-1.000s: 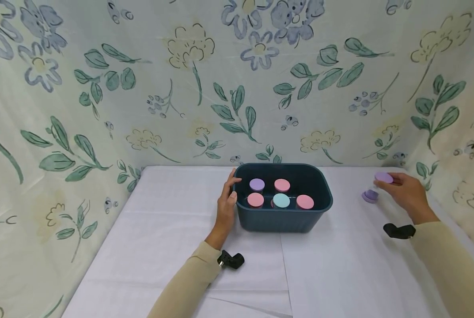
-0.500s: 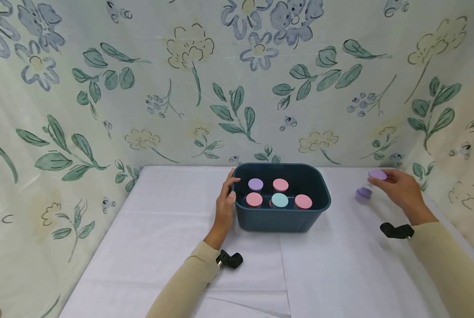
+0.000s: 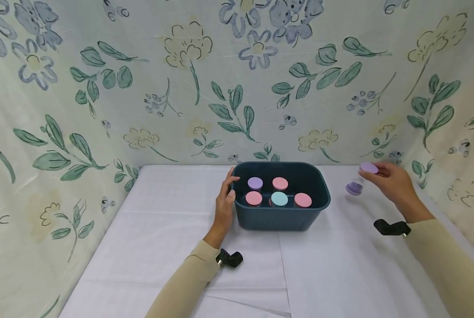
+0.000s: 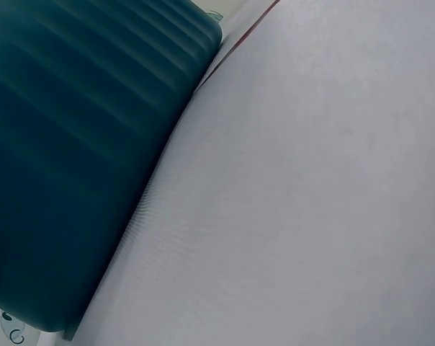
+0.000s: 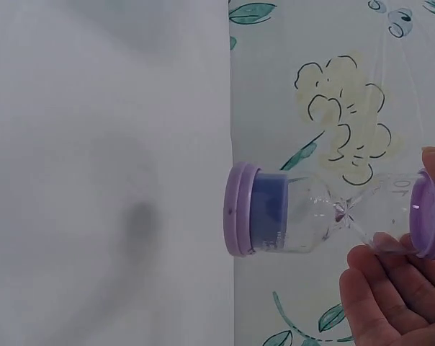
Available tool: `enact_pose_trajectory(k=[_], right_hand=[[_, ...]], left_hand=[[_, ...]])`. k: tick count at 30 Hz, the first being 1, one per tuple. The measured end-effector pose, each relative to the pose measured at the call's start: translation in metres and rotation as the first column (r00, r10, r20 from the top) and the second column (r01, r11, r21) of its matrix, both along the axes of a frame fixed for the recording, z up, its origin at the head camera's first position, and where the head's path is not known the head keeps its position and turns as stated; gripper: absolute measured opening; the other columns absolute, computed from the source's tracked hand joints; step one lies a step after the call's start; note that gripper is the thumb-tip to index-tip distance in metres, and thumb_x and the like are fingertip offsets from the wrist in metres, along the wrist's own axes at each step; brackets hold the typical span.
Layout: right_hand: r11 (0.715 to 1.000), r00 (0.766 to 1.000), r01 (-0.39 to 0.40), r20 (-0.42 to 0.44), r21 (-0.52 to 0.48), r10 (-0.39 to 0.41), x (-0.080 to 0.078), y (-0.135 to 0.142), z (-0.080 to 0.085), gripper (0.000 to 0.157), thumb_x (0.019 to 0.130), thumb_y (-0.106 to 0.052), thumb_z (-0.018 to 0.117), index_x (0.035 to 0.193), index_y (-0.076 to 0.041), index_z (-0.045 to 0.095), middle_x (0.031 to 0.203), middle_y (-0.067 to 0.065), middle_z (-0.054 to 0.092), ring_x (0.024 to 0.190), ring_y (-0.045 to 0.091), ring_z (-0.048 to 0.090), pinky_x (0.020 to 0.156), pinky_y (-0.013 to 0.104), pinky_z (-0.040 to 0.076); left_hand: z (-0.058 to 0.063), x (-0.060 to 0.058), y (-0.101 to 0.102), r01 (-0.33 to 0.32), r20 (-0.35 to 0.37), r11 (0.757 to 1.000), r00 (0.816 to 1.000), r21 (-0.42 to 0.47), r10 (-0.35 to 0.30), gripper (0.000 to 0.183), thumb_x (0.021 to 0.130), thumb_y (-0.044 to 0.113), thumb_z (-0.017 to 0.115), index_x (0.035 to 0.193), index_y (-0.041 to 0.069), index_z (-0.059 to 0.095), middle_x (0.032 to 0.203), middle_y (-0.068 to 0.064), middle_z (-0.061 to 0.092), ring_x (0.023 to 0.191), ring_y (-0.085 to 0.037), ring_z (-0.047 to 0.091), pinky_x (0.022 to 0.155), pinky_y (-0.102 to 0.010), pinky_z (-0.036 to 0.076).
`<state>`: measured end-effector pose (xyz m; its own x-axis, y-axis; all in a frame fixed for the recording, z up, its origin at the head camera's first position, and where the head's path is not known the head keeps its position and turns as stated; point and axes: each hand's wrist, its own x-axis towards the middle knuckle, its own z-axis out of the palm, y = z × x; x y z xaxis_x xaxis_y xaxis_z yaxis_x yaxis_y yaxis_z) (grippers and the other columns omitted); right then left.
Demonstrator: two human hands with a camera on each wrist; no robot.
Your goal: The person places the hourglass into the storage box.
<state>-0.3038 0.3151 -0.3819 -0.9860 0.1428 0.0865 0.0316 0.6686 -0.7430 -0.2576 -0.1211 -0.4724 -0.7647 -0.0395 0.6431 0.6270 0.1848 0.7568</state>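
In the head view my right hand (image 3: pixel 396 187) pinches a purple-capped sand timer (image 3: pixel 355 187) by its upper cap, above the table's right side. The right wrist view shows the timer's clear glass bulbs (image 5: pixel 304 213), with purple sand gathered at the cap far from the fingers. My left hand (image 3: pixel 222 207) holds the left end of a dark teal bin (image 3: pixel 278 220), a fingertip over its rim. Inside the bin stand several timers, their tops showing: a purple cap (image 3: pixel 255 183), pink caps (image 3: pixel 279 183) and a light blue cap (image 3: pixel 279 199). Their lower parts are mostly hidden.
A white cloth (image 3: pixel 169 221) covers the table, with a fold line running forward from the bin. Floral fabric (image 3: pixel 205 79) hangs behind and along both sides. Each wrist carries a small black camera mount (image 3: pixel 229 258).
My right hand has moved left toward the bin, carrying the purple-capped sand timer. The left hand and the bin have stayed in place.
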Motion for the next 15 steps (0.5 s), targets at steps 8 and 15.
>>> enact_pose_trajectory(k=[8,15], right_hand=[[0.999,0.999,-0.024,-0.033,-0.022,0.023,0.005,-0.014,0.012,0.09,0.083,-0.06,0.061,0.144,0.001,0.035,0.14,0.03,0.042,0.126,0.048,0.041,0.099,0.066,0.035],[0.996,0.992,-0.083,-0.097,-0.023,0.081,0.01,-0.025,0.021,0.077,0.086,-0.052,0.063,0.139,-0.001,0.042,0.136,0.027,0.048,0.122,0.044,0.048,0.097,0.062,0.039]], left_hand=[[0.0,-0.002,0.001,0.008,-0.001,1.0,1.0,0.008,-0.008,0.044,0.096,0.031,0.032,0.135,0.014,0.047,0.158,-0.001,0.026,0.146,-0.019,0.021,0.117,-0.045,0.016],[0.0,0.001,0.001,-0.006,0.023,1.0,1.0,0.0,0.006,0.044,0.096,0.032,0.032,0.135,0.016,0.046,0.158,0.003,0.025,0.146,-0.017,0.02,0.117,-0.046,0.016]])
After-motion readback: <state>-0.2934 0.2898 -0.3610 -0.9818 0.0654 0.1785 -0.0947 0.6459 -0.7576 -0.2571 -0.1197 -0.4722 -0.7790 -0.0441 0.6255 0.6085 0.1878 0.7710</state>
